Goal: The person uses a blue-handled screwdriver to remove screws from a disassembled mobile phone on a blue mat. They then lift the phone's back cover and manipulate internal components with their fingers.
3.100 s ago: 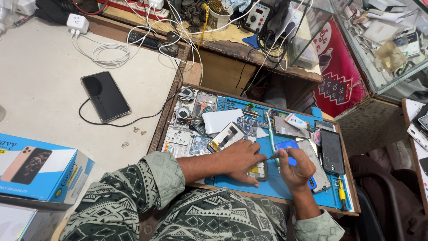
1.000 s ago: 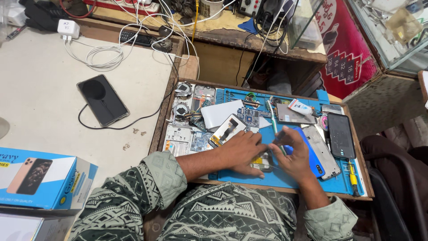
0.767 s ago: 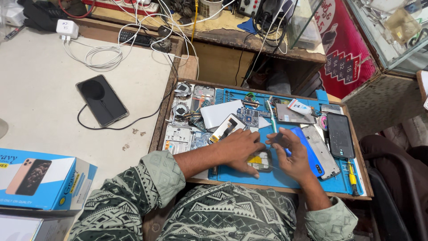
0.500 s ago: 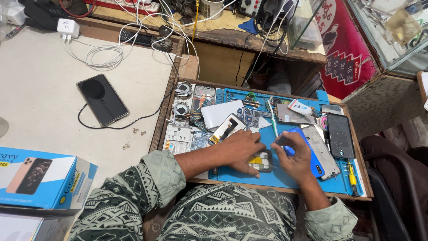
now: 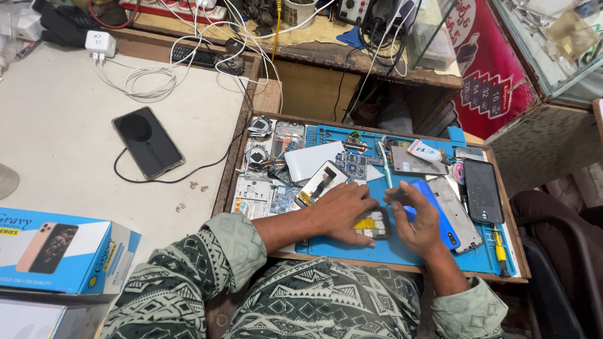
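Tabletop: black phone on a cable.
Tray: blue mat, phone parts.
Left hand: fingers flat on small board.
Right hand: fingers loose over blue phone.
Box: blue, bottom-left.

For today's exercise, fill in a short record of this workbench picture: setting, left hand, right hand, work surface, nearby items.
Setting: a wooden tray lined with a blue mat, seen from above
Left hand: left hand pressed flat on an opened phone body
Right hand: right hand beside it, fingertips pinched at the phone's upper edge
Work surface: circuit boards, a blue phone back, a dark phone
Nearby items: black phone on a cable, blue phone box
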